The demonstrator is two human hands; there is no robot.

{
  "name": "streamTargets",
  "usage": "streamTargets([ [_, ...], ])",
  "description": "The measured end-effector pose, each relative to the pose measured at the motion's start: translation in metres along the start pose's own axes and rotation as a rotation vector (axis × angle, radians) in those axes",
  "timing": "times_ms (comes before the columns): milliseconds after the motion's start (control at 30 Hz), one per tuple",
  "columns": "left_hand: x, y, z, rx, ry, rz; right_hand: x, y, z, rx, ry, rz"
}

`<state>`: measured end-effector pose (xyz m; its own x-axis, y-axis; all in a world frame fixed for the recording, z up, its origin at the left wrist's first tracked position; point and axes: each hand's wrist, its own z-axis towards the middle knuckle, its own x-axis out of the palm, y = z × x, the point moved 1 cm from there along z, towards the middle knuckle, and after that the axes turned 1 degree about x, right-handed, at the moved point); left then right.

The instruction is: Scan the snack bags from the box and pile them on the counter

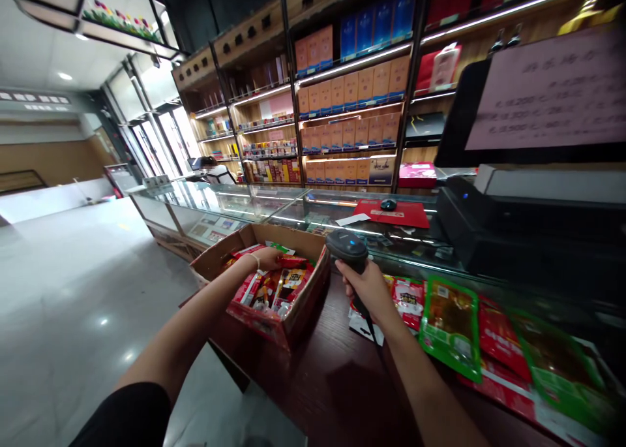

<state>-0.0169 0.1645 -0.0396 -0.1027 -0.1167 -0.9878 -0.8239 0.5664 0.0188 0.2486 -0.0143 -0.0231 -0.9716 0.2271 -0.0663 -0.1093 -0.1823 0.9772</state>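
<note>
My right hand (366, 285) is wrapped around the handle of a black barcode scanner (346, 243), whose head points forward over the counter and shows a small blue light. My left hand (268, 259) reaches into an open cardboard box (313, 284), fingers closed on a red snack packet (292, 262); its fingertips are partly hidden. Several more red packets (296, 278) fill the box. To the right of the scanner lie further red packets (408, 298) and a green-edged food packet (450, 326), partly behind my right forearm.
The box stands on a dark red wooden counter (337, 382). Behind it runs a glass display case (254, 199), with a red folder (408, 213) and a mouse (388, 204) on top. A monitor (462, 117) with a paper sign stands at right. Shelves of boxes line the wall.
</note>
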Motion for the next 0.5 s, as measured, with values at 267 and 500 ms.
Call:
streamTargets([
  [267,-0.025,-0.009,-0.057,-0.115,-0.263,-0.905,-0.029,0.012,-0.021,-0.024,-0.045,0.026],
  [500,-0.051,-0.098,-0.054,0.115,-0.472,-1.377,-0.083,0.006,-0.041,-0.007,-0.217,-0.042],
])
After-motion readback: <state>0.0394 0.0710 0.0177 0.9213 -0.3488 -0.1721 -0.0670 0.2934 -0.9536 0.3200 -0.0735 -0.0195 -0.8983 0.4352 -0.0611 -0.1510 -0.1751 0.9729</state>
